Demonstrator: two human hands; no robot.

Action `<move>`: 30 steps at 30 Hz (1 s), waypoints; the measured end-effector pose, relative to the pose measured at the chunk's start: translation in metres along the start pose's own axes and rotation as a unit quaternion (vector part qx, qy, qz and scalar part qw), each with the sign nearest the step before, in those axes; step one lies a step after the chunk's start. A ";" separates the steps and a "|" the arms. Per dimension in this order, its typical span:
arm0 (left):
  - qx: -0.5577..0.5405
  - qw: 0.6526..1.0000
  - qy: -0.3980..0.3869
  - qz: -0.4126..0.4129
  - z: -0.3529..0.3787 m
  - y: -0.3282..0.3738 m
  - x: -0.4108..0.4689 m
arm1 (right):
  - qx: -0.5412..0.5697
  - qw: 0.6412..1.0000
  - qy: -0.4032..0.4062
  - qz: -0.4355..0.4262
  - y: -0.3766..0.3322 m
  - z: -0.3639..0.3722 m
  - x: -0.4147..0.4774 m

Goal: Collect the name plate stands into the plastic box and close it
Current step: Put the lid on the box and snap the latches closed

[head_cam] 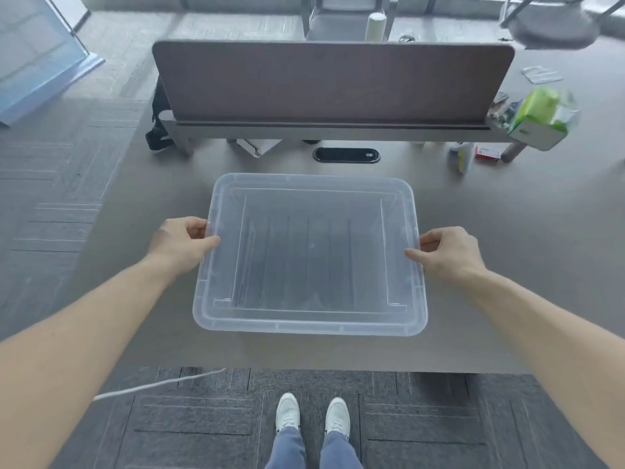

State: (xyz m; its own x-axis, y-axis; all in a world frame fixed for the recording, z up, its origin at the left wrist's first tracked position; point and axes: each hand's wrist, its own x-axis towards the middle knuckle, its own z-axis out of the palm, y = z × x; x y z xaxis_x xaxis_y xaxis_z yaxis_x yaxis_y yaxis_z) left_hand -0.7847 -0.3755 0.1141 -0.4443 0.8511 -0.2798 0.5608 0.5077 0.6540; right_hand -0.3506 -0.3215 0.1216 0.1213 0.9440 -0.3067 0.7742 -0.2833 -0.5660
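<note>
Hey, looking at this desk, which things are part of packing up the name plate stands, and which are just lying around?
Part of the job: translucent lid, held at its short edges by the left hand and right hand; dark strips showing through it, probably the stands.
Lying about: green packet, red carton, small bottle, white cup behind the divider.

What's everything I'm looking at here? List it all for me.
Translucent lidded plastic box: one, clear-whitish, desk centre.
Grey desk: one, grey, under the box.
Brown divider panel: one, brown, far desk edge.
Black oval cable slot: one, black, beyond the box.
Green-and-white packet: one, green and white, far right.
Small red carton: one, red, far right.
White cord: one, white, floor.
White shoes: two, white, floor.
Left hand: one, grips box's left rim.
Right hand: one, grips box's right rim.
</note>
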 end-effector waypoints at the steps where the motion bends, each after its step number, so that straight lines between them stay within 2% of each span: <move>1: 0.003 1.000 0.005 0.001 0.001 -0.001 0.000 | 0.001 1.000 0.002 0.001 0.001 0.002 -0.001; 15: 0.003 1.000 0.018 -0.015 0.011 -0.012 0.005 | 0.013 0.999 0.035 -0.011 0.007 0.017 -0.005; 22: -0.002 1.000 -0.001 -0.025 0.011 -0.013 0.000 | 0.029 0.998 0.050 0.003 0.007 0.023 -0.017; 25: -0.011 0.999 0.011 -0.033 0.014 -0.016 -0.001 | 0.042 0.999 0.020 0.019 0.015 0.030 -0.018; 27: -0.065 0.994 -0.032 -0.084 0.015 -0.020 0.001 | 0.076 0.996 -0.015 0.051 0.021 0.034 -0.015; 30: -0.167 0.962 -0.126 -0.176 0.016 -0.029 0.005 | 0.129 0.985 -0.047 0.107 0.023 0.037 -0.010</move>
State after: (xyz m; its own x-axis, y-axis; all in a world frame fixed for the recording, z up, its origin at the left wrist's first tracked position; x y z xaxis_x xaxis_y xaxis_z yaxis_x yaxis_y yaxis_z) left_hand -0.7915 -0.3840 0.0827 -0.3588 0.6613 -0.6588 0.1321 0.7347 0.6654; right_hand -0.3569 -0.3438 0.0833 0.1969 0.8415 -0.5030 0.5527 -0.5191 -0.6520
